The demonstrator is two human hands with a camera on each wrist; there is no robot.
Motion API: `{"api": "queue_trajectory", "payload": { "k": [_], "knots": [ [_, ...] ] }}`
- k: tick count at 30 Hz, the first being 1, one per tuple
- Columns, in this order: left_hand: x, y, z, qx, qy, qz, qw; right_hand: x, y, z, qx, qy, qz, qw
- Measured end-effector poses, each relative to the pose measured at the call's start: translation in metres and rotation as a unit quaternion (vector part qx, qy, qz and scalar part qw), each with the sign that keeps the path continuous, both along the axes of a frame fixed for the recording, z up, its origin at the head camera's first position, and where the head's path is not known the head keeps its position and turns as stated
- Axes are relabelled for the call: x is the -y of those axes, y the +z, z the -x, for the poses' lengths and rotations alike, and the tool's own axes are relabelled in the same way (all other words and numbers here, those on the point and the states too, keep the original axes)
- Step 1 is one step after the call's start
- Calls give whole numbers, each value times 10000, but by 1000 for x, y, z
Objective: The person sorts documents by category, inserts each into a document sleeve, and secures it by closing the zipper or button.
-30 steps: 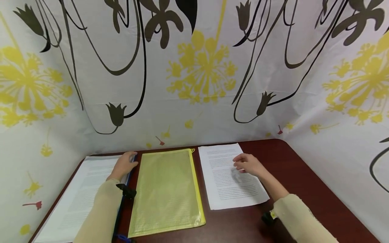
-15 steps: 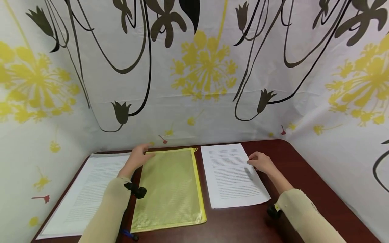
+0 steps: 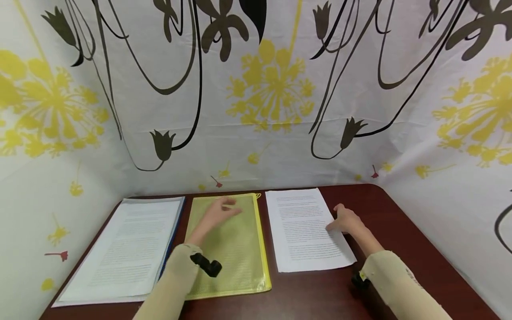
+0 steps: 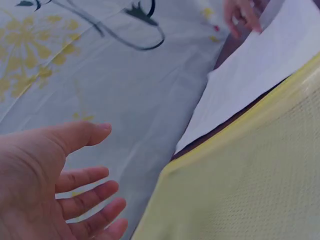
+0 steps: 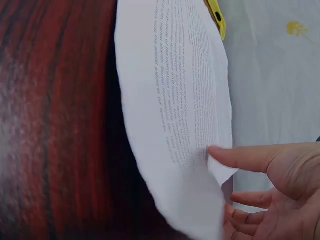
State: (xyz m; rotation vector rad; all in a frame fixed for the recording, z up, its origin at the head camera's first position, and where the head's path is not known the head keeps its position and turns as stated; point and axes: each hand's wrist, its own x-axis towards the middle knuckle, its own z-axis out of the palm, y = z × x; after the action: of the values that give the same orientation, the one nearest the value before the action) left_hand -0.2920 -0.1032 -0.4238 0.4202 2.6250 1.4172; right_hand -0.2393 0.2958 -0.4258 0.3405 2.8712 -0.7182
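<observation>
My left hand (image 3: 216, 213) is over the yellow mesh zip pouch (image 3: 228, 258), thumb and fingers apart with nothing held. In the left wrist view the left hand (image 4: 55, 185) has its fingers loosely spread, and the pouch (image 4: 240, 185) fills the lower right. At the right edge of the printed sheets (image 3: 304, 235) is my right hand (image 3: 350, 221). In the right wrist view its thumb (image 5: 240, 157) touches the paper (image 5: 175, 100) near the edge, which is bent. The other fingers lie off that edge, apart from the thumb, with some tips partly hidden.
Another stack of printed paper (image 3: 116, 253) lies on the left with a blue edge (image 3: 172, 238) along its right side. All rest on a dark red-brown table (image 3: 312, 298). A patterned white curtain (image 3: 224, 146) stands close behind and at both sides.
My left hand has moved right, from the left stack's edge to over the yellow pouch. My right hand has shifted from above the printed sheets to their right edge.
</observation>
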Motion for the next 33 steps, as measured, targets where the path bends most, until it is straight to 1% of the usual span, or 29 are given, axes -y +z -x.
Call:
{"api": "queue_trajectory", "payload": {
  "k": [5, 6, 8, 11, 14, 17, 19, 21, 24, 26, 27, 30, 33],
  "knots": [
    [-36, -19, -12, 220, -134, -139, 9996, 0, -5, 5, 43, -48, 4, 10000],
    [-43, -21, -15, 291, -127, -133, 9994, -2, -7, 6, 31, -49, 8, 10000],
    [-56, -27, -21, 314, -79, -76, 9994, -4, -9, 7, -14, -41, 69, 10000],
    [-71, -36, -28, 295, 92, 205, 9993, -7, -11, 7, -83, -22, 205, 9998],
    [-81, -43, -34, 121, 297, 605, 9977, -10, -12, 5, -241, 72, 377, 9990],
    [-86, -45, -36, -95, 455, 962, 9943, -14, -9, 1, -521, 207, 522, 9971],
    [-87, -44, -37, -203, 486, 1107, 9925, -17, -6, -1, -711, 259, 593, 9954],
    [-87, -41, -37, -238, 485, 1147, 9919, -20, -2, -4, -854, 267, 715, 9934],
    [-85, -37, -38, -239, 441, 1095, 9927, -23, 4, -8, -981, 247, 1004, 9898],
    [-83, -37, -38, -247, 390, 1013, 9938, -25, 7, -11, -1019, 234, 1195, 9873],
    [-82, -36, -39, -305, 368, 1001, 9938, -26, 9, -13, -1043, 229, 1279, 9860],
    [-79, -38, -40, -312, 348, 868, 9951, -28, 13, -17, -1105, 262, 1457, 9828],
    [-77, -41, -39, -262, 406, 698, 9964, -29, 16, -21, -1124, 300, 1637, 9796]
  ]
}}
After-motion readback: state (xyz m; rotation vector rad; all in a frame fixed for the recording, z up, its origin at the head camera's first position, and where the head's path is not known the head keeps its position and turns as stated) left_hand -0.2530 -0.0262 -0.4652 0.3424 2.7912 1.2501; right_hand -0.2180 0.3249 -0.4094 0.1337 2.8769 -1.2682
